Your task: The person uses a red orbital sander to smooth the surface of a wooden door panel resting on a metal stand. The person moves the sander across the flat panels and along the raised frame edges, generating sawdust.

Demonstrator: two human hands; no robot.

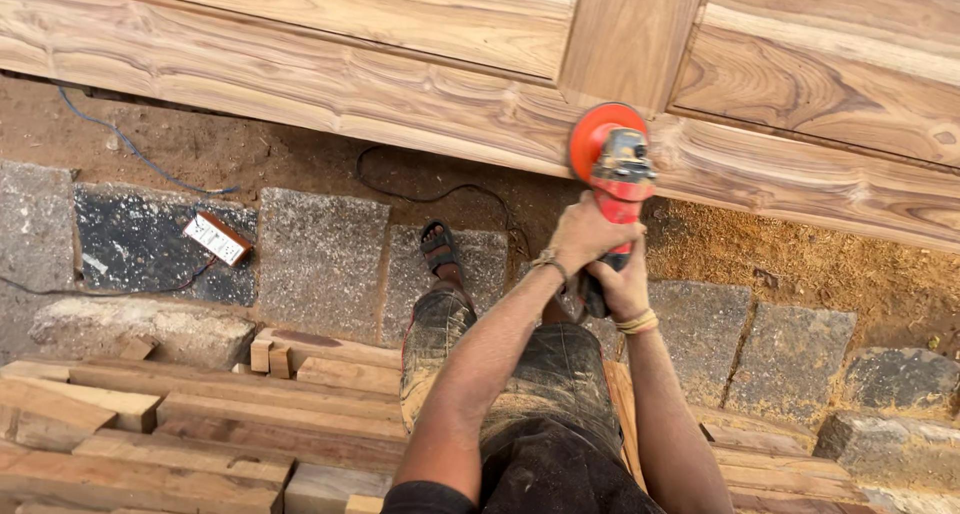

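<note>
A red angle grinder (pixel 617 179) with an orange round disc guard points at the lower rail of a large wooden door panel (pixel 420 104) that lies ahead of me. My left hand (pixel 585 236) grips the grinder's body from the left side. My right hand (pixel 622 286) wraps its rear handle, just below the left hand. The disc sits at the edge of the wood where a vertical piece meets the rail. A thread band is on each wrist. My legs in dusty trousers and one sandalled foot (pixel 440 249) show below.
Stacked wooden planks (pixel 200 424) lie at lower left and under my legs. Grey stone blocks (pixel 320 259) line the ground, with sawdust (pixel 800 259) at right. A small extension box (pixel 216 238) and black cables lie on the stones at left.
</note>
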